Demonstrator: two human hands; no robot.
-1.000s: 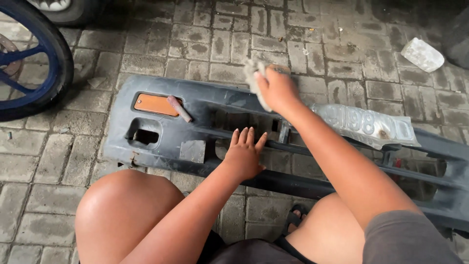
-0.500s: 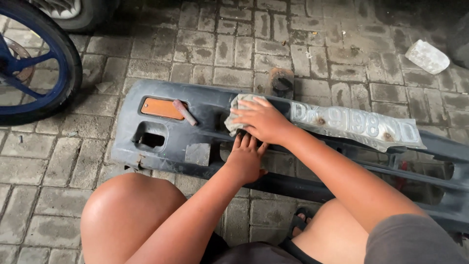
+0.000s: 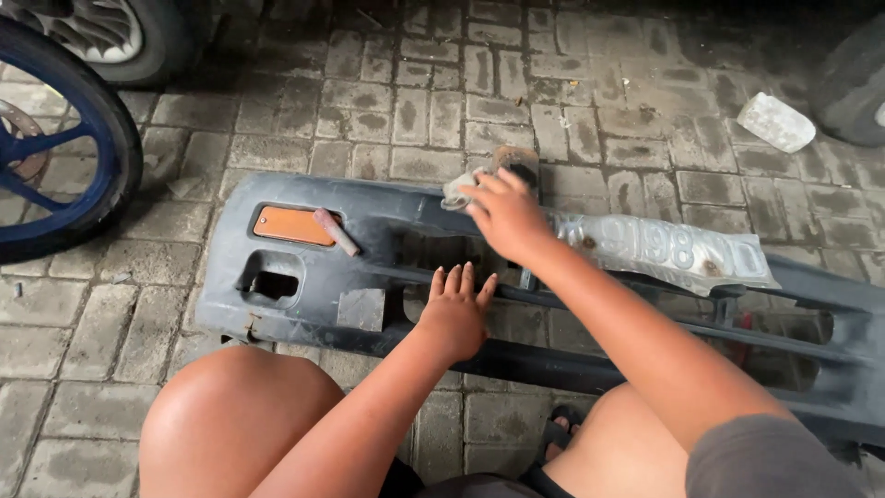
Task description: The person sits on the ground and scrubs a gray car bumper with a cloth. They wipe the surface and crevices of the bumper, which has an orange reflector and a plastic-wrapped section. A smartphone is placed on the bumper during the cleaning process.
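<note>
A dark grey car bumper [image 3: 304, 318] lies flat on the paved ground before my knees. My left hand [image 3: 456, 309] presses flat on its middle bar, fingers together and holding nothing. My right hand [image 3: 505, 214] grips a small grey rag [image 3: 455, 191] against the bumper's upper edge. An orange lamp lens [image 3: 293, 225] sits in the bumper's left end. Beside the lens lies a short pinkish stick [image 3: 335, 231]. A worn, crumpled plate [image 3: 673, 249] is fixed to the bumper right of my right hand.
A blue-rimmed wheel [image 3: 64, 175] stands at the left edge. A car tyre with a silver rim [image 3: 120, 37] is at the top left. Another dark tyre [image 3: 853, 83] and a pale stone [image 3: 776, 121] are at the top right.
My right hand swept the rag left along the bumper's top, then back right toward the upper edge. My left hand stayed pressed on the middle bar.
</note>
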